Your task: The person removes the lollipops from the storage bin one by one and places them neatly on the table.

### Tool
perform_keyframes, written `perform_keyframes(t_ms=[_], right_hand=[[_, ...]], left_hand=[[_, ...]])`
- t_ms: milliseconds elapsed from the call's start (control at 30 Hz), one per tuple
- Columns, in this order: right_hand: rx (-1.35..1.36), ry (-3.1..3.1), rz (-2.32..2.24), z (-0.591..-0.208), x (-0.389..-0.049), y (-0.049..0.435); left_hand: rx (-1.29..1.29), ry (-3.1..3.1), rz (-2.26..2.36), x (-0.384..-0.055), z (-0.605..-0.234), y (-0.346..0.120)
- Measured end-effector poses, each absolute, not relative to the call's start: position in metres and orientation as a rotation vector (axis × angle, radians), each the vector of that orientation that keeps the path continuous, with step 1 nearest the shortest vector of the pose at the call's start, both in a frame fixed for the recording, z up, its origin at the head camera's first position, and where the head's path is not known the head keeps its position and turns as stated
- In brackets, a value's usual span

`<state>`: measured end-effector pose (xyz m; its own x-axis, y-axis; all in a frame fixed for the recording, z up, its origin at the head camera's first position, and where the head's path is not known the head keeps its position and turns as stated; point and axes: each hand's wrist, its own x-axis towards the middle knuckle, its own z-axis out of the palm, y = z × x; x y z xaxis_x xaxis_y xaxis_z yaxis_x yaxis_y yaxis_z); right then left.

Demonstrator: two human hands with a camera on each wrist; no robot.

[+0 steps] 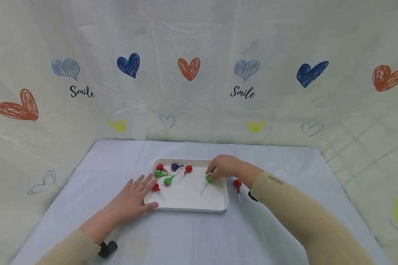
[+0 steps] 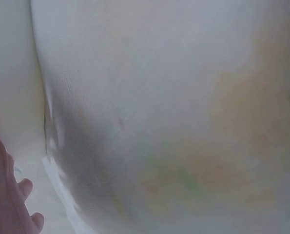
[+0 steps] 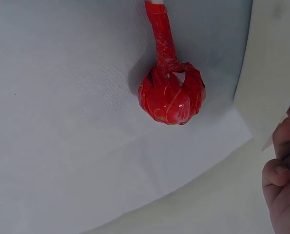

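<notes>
A white tray (image 1: 192, 200) lies on the cloth with several wrapped lollipops in it. In its right part, my right hand (image 1: 223, 166) reaches down and pinches a green lollipop (image 1: 208, 179) by its head, the stick pointing toward me. My left hand (image 1: 132, 197) rests with fingers spread over the tray's left edge, the thumb by the near left corner. Close to its fingertips are a red lollipop (image 1: 156, 187) and a green lollipop (image 1: 158, 173). Curled fingers (image 3: 280, 168) of the right hand show at the right wrist view's edge.
Another green lollipop (image 1: 167, 181), a purple one (image 1: 175, 167) and two red ones, one a red lollipop (image 1: 188, 169), lie in the tray's left half. Outside its right side, below my right forearm, a red lollipop (image 3: 171, 95) lies on the white cloth (image 1: 185, 235). A curtain with printed hearts hangs behind.
</notes>
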<state>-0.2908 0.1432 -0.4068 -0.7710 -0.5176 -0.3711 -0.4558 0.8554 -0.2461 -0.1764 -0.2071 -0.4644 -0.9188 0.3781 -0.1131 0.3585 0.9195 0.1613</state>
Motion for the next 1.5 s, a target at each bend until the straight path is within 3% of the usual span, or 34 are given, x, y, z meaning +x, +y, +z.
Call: perform_keyframes(t_ms=[1000, 1500], right_hand=[[-0.751, 2.565, -0.207, -0.421, -0.29, 0.134], [-0.836, 2.61, -0.259, -0.406, -0.292, 0.14]], left_hand=[[0.567, 2.943, 0.193, -0.177, -0.468, -0.207], [0.56, 2.948, 0.203, -0.176, -0.466, -0.205]])
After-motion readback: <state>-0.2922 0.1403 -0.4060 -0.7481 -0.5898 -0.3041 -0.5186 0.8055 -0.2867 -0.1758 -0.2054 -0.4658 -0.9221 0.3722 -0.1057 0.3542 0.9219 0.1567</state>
